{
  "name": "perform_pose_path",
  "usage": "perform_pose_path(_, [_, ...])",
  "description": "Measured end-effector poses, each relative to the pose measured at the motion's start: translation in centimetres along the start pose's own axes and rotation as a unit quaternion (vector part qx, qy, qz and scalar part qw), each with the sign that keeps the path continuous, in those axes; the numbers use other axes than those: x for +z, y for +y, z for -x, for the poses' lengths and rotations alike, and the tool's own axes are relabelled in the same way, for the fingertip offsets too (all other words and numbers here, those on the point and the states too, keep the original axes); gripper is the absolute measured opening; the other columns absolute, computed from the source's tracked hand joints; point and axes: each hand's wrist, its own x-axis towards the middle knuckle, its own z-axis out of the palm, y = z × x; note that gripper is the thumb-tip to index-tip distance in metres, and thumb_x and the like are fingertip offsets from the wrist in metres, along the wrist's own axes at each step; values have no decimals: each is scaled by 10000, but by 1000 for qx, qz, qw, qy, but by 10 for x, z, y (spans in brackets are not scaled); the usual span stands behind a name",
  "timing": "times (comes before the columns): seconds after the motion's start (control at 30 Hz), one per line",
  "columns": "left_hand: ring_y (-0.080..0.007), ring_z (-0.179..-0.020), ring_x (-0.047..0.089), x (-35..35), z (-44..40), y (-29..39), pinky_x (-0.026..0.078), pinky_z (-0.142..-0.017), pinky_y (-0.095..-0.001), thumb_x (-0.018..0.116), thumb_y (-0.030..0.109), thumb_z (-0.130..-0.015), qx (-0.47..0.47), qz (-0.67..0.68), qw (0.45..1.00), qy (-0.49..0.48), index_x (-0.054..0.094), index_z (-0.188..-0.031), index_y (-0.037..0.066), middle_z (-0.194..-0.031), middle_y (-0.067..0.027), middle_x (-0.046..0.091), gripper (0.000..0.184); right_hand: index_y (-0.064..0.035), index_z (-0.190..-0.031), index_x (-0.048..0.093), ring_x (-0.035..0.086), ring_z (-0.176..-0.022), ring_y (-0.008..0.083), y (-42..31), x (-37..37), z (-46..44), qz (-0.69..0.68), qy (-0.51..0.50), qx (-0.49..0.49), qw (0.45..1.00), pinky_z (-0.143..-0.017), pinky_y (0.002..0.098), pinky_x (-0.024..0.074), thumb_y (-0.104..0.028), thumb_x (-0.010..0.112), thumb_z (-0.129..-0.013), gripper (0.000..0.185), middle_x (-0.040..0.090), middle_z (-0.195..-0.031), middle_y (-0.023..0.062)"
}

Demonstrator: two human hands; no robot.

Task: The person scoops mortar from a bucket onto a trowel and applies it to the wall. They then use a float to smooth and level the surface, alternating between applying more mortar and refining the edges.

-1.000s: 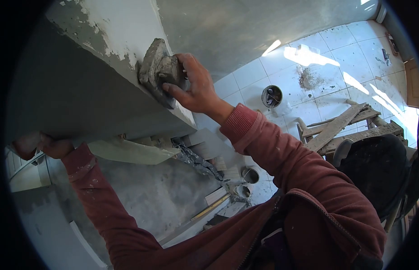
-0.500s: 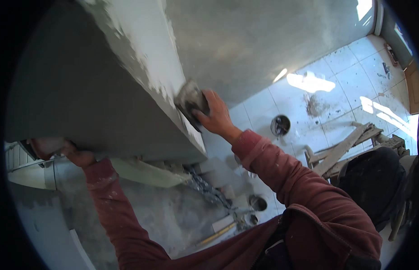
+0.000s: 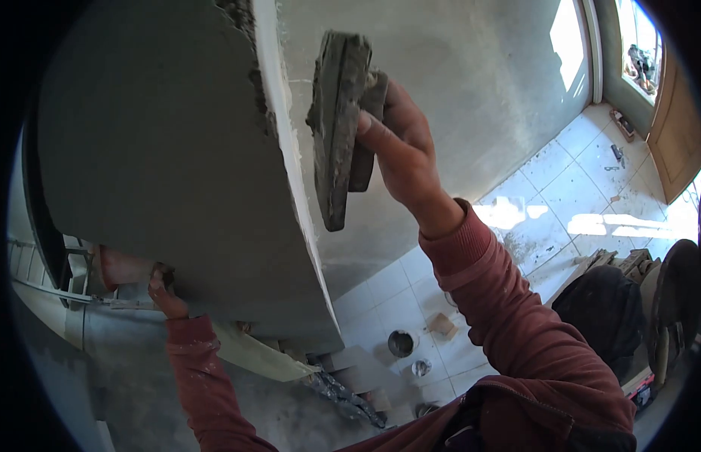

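Note:
A mortar-crusted float (image 3: pixel 339 132) is upright in my right hand (image 3: pixel 403 154), whose thumb and fingers wrap its handle. Its flat face points left, a small gap away from the pale edge (image 3: pixel 286 147) of the grey plastered wall (image 3: pixel 169 166). Low on the left, my left hand (image 3: pixel 168 292) is at the wall's lower edge, fingers bent and dark with mortar. Beside it is a reddish object (image 3: pixel 117 267), partly hidden by the wall; whether my fingers hold it is unclear.
Below, buckets (image 3: pixel 401 343) and a block (image 3: pixel 443 326) sit on the white tiled floor (image 3: pixel 388 290). Wooden boards and a dark round object (image 3: pixel 601 305) are at the right. A wooden door (image 3: pixel 678 128) is at the upper right, a metal frame (image 3: pixel 45 290) at the left.
The float in my right hand has come off the wall edge and turned upright. My left hand appears lower and further right as the view has shifted.

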Motion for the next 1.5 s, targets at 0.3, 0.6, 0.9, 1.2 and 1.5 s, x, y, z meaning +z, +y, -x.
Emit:
perform_pose_path(0.3, [-146, -775, 497, 4, 4, -15, 383, -729, -281, 335, 468, -876, -41, 71, 995, 62, 573, -868, -18, -818, -51, 545, 542, 32, -1152, 444, 546, -935, 127, -22, 18, -35, -59, -55, 11, 997, -851, 273, 425, -143, 580, -862, 364, 579, -1005, 82])
perform_pose_path(0.6, [-195, -838, 563, 17, 8, 5, 448, -778, -313, 427, 481, -885, 51, 74, 996, 13, 595, -892, -67, -875, -117, 606, 573, 24, -1178, 424, 547, -941, 138, -47, 17, -23, 21, -76, -11, 997, -848, 278, 425, -158, 562, -866, 387, 559, -1049, 88])
perform_pose_path(0.9, [-197, -860, 567, 23, 9, -12, 455, -794, -321, 467, 476, -880, 56, 106, 992, 45, 563, -932, -80, -881, -117, 597, 567, 26, -1214, 398, 505, -1017, 146, -46, 25, -26, 55, -99, -33, 993, -896, 288, 385, -137, 620, -817, 484, 533, -1107, 86])
perform_pose_path(1.2, [-187, -848, 551, 23, 7, 4, 437, -777, -314, 394, 457, -899, 75, 105, 992, -5, 583, -895, -62, -884, -108, 591, 552, 18, -1193, 399, 500, -1030, 148, -37, 21, -29, 35, -143, -33, 989, -910, 309, 400, -30, 635, -775, 482, 514, -1104, 74])
perform_pose_path(1.5, [-188, -781, 562, 25, 8, 3, 452, -721, -308, 398, 490, -891, 95, 64, 993, 31, 567, -850, -78, -809, -115, 596, 594, -14, -1108, 498, 505, -1039, 161, -16, -6, -49, 160, -168, -63, 971, -896, 313, 432, 87, 703, -644, 517, 521, -1097, 58])
